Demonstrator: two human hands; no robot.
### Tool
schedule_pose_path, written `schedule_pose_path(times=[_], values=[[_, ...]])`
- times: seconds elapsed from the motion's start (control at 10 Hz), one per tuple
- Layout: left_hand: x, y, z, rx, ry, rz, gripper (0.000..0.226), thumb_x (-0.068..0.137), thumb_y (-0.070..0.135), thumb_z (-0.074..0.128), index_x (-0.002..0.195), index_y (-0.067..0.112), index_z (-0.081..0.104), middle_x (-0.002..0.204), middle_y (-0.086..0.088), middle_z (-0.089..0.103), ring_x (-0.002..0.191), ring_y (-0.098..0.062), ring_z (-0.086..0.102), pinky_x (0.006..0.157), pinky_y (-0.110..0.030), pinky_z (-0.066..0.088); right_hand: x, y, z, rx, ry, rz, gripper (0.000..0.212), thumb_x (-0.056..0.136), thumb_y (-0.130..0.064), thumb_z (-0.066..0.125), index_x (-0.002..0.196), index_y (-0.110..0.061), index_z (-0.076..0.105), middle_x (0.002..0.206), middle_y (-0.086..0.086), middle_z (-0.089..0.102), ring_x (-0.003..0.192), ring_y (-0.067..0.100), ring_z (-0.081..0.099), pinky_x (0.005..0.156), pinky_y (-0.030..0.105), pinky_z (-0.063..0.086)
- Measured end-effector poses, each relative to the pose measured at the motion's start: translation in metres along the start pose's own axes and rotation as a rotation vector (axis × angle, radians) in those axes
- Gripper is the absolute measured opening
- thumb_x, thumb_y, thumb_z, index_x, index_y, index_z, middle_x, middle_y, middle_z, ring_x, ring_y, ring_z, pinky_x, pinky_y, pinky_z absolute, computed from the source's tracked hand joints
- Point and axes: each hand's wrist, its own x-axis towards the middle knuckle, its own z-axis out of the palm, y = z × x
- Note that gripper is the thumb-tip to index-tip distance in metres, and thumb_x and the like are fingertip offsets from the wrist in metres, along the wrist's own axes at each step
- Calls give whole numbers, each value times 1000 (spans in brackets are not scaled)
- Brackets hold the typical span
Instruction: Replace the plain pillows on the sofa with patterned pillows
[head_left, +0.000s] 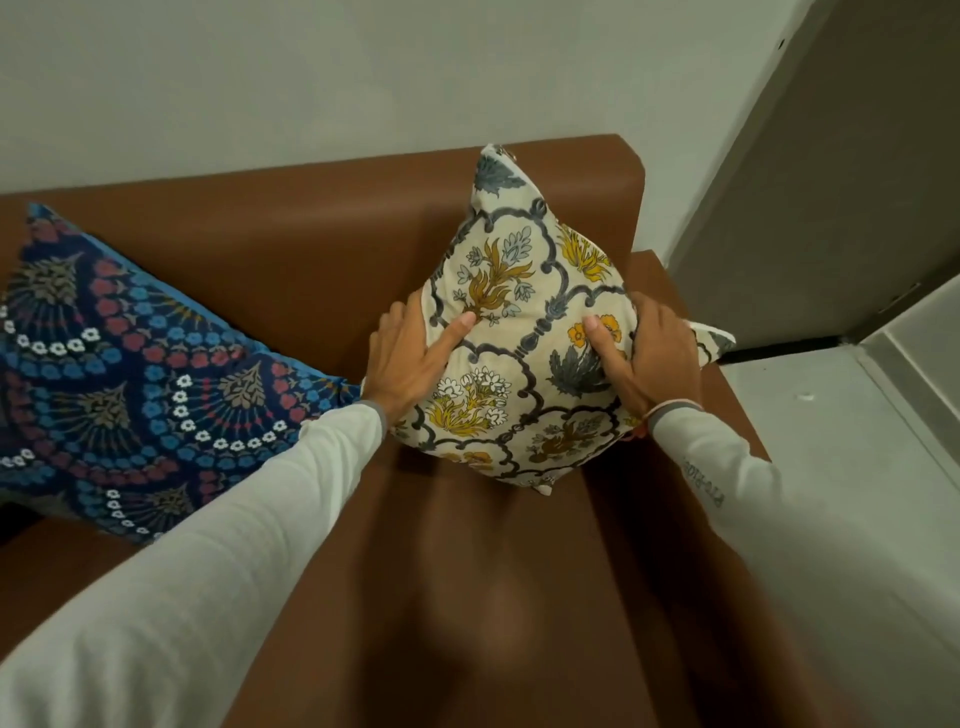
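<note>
A cream pillow with yellow and grey flowers (524, 332) stands on one corner against the back of the brown sofa (322, 228), at its right end. My left hand (410, 353) grips the pillow's left edge, thumb pressed on the front. My right hand (644, 353) grips its right edge the same way. A dark blue pillow with red, blue and white flower arcs (124, 384) leans on the sofa back to the left, apart from my hands. No plain pillow is in view.
The sofa's right armrest (691, 395) runs just right of the cream pillow. Beyond it lies pale floor (831, 441) and a grey-brown door or panel (841, 171). A white wall (311, 78) rises behind the sofa. The brown seat (467, 597) stretches toward me.
</note>
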Motion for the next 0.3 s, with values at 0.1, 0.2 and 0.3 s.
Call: schedule_pose_path(times=[0.1, 0.2, 0.3], values=[[-15, 9, -28, 226, 72, 21, 84, 99, 73, 36, 164, 20, 23, 137, -14, 50, 124, -34, 49, 105, -49, 37, -10, -14, -19, -63, 32, -17, 77, 93, -68, 48, 145, -11, 46, 147, 14, 53, 139, 33, 47, 121, 56, 29], [-35, 21, -81, 355, 179, 102, 87, 98, 75, 27, 167, 23, 14, 159, -22, 39, 143, -38, 41, 117, -53, 34, -22, -54, -46, -135, 37, -95, 80, 94, -68, 46, 149, -9, 41, 156, 17, 44, 148, 33, 37, 125, 57, 22], [-67, 35, -147, 522, 202, 201, 91, 94, 79, 19, 168, 25, 16, 170, -25, 24, 157, -39, 27, 125, -56, 25, -37, -112, -77, -180, -4, -179, 85, 93, -72, 42, 152, -12, 38, 162, 19, 37, 152, 33, 32, 126, 57, 18]])
